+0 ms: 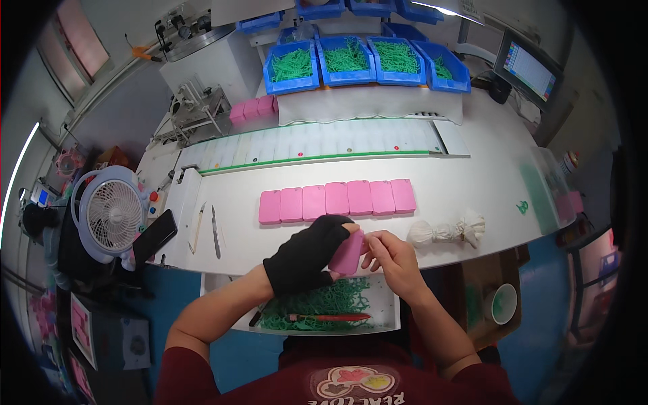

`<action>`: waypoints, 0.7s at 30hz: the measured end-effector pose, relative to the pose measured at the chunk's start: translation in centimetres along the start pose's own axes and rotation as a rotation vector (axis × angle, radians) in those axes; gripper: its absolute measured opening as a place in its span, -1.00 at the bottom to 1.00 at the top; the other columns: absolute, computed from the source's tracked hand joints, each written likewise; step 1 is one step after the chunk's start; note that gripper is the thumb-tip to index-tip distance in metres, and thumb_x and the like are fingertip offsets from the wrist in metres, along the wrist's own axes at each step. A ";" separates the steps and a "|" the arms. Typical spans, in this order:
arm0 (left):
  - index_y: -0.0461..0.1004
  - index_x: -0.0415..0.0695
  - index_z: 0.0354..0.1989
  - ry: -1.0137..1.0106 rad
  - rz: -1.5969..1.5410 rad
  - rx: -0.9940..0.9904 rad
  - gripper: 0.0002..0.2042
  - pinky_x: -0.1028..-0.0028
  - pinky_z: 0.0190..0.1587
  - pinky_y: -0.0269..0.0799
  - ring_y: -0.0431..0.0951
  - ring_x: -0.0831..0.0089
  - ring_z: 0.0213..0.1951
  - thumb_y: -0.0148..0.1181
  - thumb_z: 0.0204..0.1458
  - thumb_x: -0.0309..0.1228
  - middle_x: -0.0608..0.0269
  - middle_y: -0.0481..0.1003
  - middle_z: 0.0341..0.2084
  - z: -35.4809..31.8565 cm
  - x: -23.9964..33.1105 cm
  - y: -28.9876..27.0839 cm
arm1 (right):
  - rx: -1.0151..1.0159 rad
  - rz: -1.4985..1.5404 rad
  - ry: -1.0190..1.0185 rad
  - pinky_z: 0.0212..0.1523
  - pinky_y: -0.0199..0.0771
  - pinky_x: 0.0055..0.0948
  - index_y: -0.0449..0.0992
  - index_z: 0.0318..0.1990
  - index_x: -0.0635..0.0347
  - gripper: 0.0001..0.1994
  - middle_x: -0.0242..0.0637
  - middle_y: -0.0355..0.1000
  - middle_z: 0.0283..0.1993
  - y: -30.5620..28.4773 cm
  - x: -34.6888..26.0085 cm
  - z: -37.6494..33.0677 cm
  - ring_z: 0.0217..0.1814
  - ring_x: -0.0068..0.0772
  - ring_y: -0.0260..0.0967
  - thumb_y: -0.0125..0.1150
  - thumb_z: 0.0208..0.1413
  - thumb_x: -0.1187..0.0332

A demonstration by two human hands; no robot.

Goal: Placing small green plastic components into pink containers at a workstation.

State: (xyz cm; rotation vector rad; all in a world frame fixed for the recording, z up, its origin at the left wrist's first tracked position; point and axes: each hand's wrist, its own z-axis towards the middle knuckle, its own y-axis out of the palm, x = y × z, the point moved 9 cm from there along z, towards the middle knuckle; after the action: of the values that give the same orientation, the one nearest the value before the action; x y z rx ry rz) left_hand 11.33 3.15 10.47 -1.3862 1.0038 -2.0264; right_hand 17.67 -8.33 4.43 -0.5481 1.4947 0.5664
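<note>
My left hand (pixel 307 253), in a black fingerless glove, is closed around a pink rubber mould (pixel 347 254), a rounded rectangular block held tilted over the table's front edge. My bare right hand (pixel 393 262) is at the mould's right side, its thumb and fingers bent together in a pinch. Whatever lies between those fingertips is too small to make out. Just beyond my hands, several similar pink moulds (pixel 336 200) stand side by side in a row on the white table (pixel 472 189). Below, an open drawer (pixel 388 307) holds green wax pieces (pixel 324 304) and a red-handled brush (pixel 331 317).
A tied white cloth bundle (pixel 445 231) lies to the right. Left are a knife (pixel 216 233), a thin tool (pixel 198 228), a phone (pixel 155 235) and a fan (pixel 113 212). Blue bins (pixel 291 84) of green pieces stand behind a long tray (pixel 317 143); a monitor (pixel 528 69) is far right.
</note>
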 end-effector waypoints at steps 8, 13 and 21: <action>0.28 -0.12 0.01 -0.322 -0.050 0.133 -0.39 0.38 0.19 0.30 0.39 0.35 0.09 0.44 -0.29 -0.53 0.20 0.37 -0.01 6.3 -19.6 -9.2 | -0.053 -0.218 -0.090 -0.26 0.49 -0.53 0.47 -0.09 0.34 -0.80 -0.19 0.56 -0.22 -2.3 -1.5 -3.0 -0.22 -0.46 0.53 0.08 0.20 0.43; 0.30 -0.14 0.01 -0.260 -0.076 0.125 -0.44 0.38 0.24 0.25 0.37 0.34 0.10 0.41 -0.24 -0.55 0.20 0.35 0.01 9.4 -21.0 -8.7 | 0.114 -0.142 -0.046 -0.28 0.49 -0.54 0.51 -0.18 0.36 -0.85 -0.20 0.57 -0.28 -5.5 0.1 -4.1 -0.29 -0.51 0.51 0.11 0.17 0.46; 0.33 -0.12 0.03 -0.193 -0.090 0.133 -0.47 0.36 0.16 0.26 0.39 0.25 0.09 0.39 -0.17 -0.45 0.11 0.40 0.01 17.9 -17.3 -2.2 | 0.047 -0.165 -0.096 -0.30 0.49 -0.55 0.51 -0.16 0.35 -0.85 -0.19 0.56 -0.29 -4.0 -1.3 -4.1 -0.23 -0.45 0.55 0.12 0.19 0.46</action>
State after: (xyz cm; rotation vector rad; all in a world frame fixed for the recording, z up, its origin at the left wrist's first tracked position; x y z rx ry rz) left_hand 34.36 11.83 6.10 -1.5445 0.7227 -1.9396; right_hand 17.15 -14.02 5.71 -0.5930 1.3542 0.4226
